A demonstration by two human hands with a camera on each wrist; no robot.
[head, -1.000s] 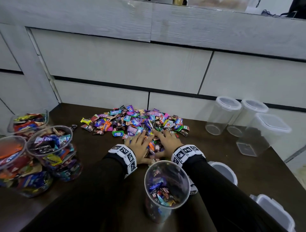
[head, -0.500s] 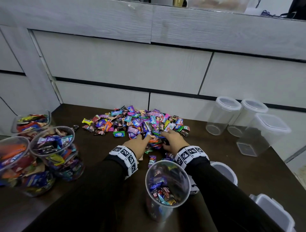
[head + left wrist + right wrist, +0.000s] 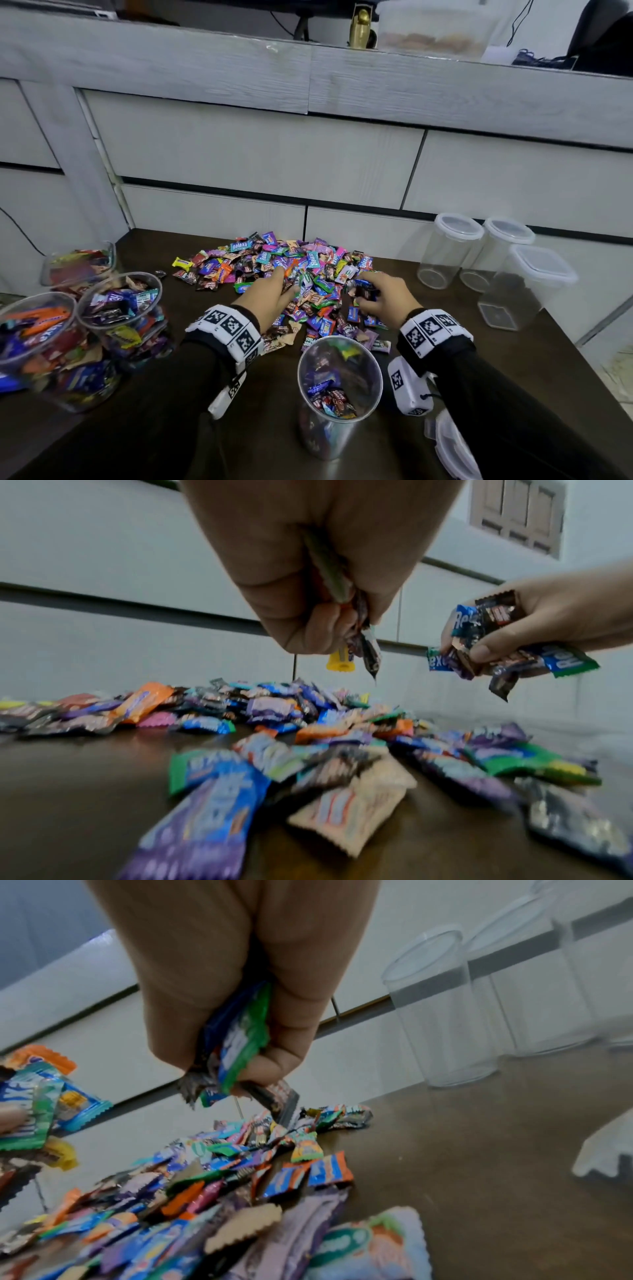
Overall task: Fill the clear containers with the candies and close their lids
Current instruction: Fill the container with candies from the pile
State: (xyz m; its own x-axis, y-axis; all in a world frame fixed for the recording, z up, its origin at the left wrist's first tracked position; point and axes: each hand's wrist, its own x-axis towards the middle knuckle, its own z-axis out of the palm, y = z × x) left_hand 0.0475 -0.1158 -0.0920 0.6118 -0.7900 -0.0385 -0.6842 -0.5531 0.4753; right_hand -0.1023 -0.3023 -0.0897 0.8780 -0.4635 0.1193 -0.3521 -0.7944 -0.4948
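Observation:
A heap of wrapped candies (image 3: 274, 270) lies on the dark table (image 3: 205, 428). My left hand (image 3: 270, 294) is lifted a little above the heap and grips a bunch of candies (image 3: 356, 631) in curled fingers. My right hand (image 3: 383, 294) hangs to the right of it and clutches another handful of candies (image 3: 236, 1045). An open clear round container (image 3: 337, 394), partly filled with candies, stands in front of both wrists, near the table's front edge.
Three open containers full of candies (image 3: 113, 318) crowd the left side. Three empty lidded clear containers (image 3: 455, 250) stand at the back right by the grey drawer fronts (image 3: 308, 164). Loose white lids (image 3: 455, 448) lie at the front right.
Both hands closed on candies in the heap and lifted off it, drawing apart and back toward the open container. Some candies were dragged nearer the container.

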